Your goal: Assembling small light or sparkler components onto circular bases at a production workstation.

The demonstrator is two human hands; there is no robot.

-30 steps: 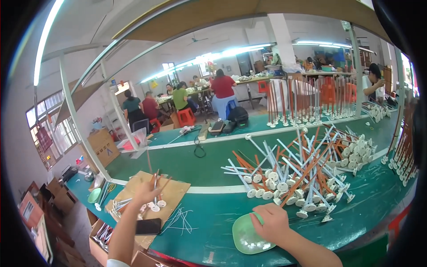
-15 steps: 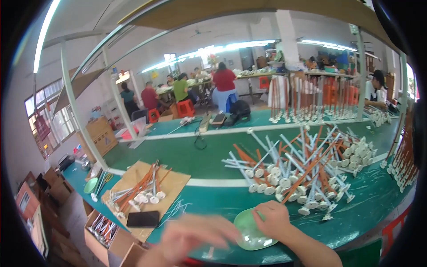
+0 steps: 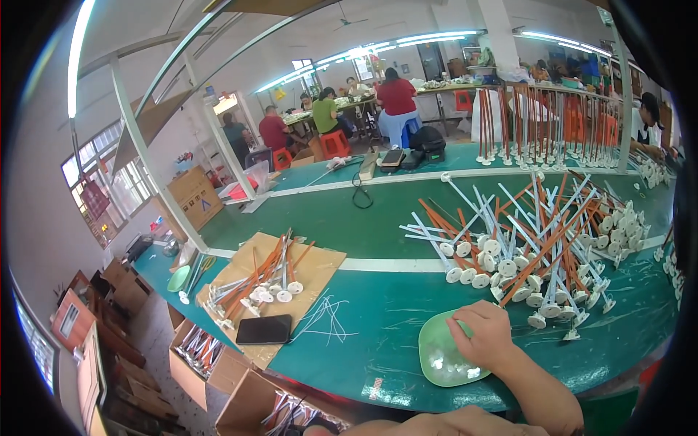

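A shallow green dish [image 3: 432,341] lies near the front edge of the table with small shiny pieces [image 3: 447,365] in it, too small to name. My right hand [image 3: 483,334] is over the dish's right side, its fingers curled and thumb pointing down inside the rim. Whatever those fingertips hold is hidden. Only part of my left hand [image 3: 451,424] shows at the bottom edge, and its fingers cannot be made out. Beyond my right hand lies a large heap of grey and orange-brown rods with round white bases [image 3: 534,269].
Left on the table is a cardboard sheet [image 3: 320,263] with more rods [image 3: 270,280], a black phone [image 3: 264,330] and thin white strands [image 3: 327,320]. Cardboard boxes [image 3: 233,370] with rods stand below. Upright rods [image 3: 545,131] line the far side. Several people sit working behind.
My left hand has drawn back from beside the dish to the bottom edge. My right hand stays at the dish. The whole view has shifted, with the scene moving right and up.
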